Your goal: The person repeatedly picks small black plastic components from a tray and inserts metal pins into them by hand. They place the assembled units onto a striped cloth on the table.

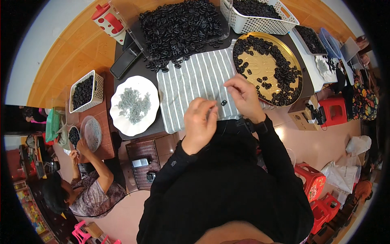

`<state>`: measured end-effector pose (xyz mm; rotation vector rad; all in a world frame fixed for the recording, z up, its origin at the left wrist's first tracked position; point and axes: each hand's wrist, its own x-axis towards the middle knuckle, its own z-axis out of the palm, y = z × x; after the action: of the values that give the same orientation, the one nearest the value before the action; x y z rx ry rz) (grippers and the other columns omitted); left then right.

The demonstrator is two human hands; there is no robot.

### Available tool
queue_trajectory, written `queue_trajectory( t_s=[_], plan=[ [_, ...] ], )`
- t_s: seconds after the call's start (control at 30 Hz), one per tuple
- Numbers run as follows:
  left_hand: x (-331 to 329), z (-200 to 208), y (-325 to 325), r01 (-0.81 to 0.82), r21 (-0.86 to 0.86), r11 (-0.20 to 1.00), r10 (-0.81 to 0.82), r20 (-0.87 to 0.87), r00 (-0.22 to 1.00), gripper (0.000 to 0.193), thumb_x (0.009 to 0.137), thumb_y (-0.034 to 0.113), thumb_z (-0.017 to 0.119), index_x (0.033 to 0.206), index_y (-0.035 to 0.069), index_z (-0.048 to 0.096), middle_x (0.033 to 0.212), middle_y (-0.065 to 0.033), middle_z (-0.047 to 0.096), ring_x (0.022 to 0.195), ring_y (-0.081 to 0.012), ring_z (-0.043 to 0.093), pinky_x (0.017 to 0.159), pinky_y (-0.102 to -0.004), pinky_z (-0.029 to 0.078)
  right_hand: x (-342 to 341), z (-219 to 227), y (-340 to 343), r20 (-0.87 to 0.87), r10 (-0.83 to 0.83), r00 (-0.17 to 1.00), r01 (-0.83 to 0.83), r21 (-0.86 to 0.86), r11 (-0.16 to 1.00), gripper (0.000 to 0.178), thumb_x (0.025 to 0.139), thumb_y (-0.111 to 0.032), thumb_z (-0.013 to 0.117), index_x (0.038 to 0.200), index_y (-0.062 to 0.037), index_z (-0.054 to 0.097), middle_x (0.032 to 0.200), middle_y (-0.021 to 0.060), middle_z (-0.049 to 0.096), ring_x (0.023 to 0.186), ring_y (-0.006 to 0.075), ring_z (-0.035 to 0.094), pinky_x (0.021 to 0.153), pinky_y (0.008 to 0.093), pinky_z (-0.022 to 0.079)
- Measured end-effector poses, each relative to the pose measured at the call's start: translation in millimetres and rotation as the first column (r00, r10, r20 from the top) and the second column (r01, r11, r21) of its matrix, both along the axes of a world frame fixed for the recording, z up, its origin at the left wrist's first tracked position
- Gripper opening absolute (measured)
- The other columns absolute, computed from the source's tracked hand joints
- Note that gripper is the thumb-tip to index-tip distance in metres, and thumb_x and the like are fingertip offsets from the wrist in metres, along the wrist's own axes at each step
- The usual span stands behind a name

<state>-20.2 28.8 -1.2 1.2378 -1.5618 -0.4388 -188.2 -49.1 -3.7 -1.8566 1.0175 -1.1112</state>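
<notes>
A grey-and-white striped cloth [195, 77] covers the table edge in front of me. My left hand [200, 124] is over its near part, fingers curled and thumb close to the index finger. To the right, my right hand [245, 97] has thumb and fingertips drawn together beside the gold tray [256, 70]. Whatever either hand pinches is too small to make out. Between the hands, one small black two-holed plastic piece [224, 103] shows against the cloth. Many similar black pieces [286, 75] lie in the tray. Left of the cloth, a white scalloped plate [120, 122] holds small silvery pieces, possibly springs.
Behind the cloth, a clear bin holds heaped black pieces [178, 28]. A white basket [260, 25] stands at the back right. A phone [126, 61] and a red-and-white cup [109, 22] are back left. Another person [87, 191] works at a side table left.
</notes>
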Motion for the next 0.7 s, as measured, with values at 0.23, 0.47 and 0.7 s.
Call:
queue_trajectory(
  t_s=[0.23, 0.47, 0.7],
  plan=[
    [-26.6, 7.4, -7.4, -0.099, -0.024, 0.995, 0.100, 0.438, 0.894, 0.021, 0.070, 0.003, 0.073, 0.090, -0.002, 0.068, 0.088, -0.0129, 0.056, 0.085, -0.0316, 0.050, 0.074, -0.0404, 0.042, -7.0, -9.9, 19.2, 0.039, -0.051, 0.998, 0.051, -0.011, 0.999, 0.010, 0.082, 0.008, 0.058, 0.089, 0.0013, 0.062, 0.083, 0.0087, 0.057, 0.069, 0.0167, 0.054, 0.061, 0.0263, 0.042],
    [-23.2, 5.3, -18.1, -0.028, 0.051, 0.998, 0.008, 0.369, 0.929, 0.016, 0.066, -0.002, 0.071, 0.082, -0.001, 0.064, 0.089, -0.0130, 0.055, 0.086, -0.0328, 0.050, 0.075, -0.0406, 0.042, -4.5, -9.0, 19.6, 0.075, -0.020, 0.997, 0.021, -0.021, 1.000, 0.010, 0.082, 0.008, 0.058, 0.089, 0.0011, 0.059, 0.081, 0.0092, 0.056, 0.070, 0.0202, 0.055, 0.065, 0.0280, 0.043],
    [-24.0, -5.2, -22.0, 0.130, -0.031, 0.991, -0.113, 0.323, 0.940, 0.019, 0.068, -0.010, 0.063, 0.083, -0.001, 0.057, 0.087, -0.0134, 0.055, 0.084, -0.0347, 0.050, 0.073, -0.0418, 0.043, -8.7, -14.7, 19.0, 0.174, -0.001, 0.985, -0.020, 0.119, 0.993, 0.009, 0.084, 0.008, 0.056, 0.089, 0.0013, 0.059, 0.081, 0.0062, 0.057, 0.072, 0.0139, 0.054, 0.067, 0.0256, 0.043]
  ],
)
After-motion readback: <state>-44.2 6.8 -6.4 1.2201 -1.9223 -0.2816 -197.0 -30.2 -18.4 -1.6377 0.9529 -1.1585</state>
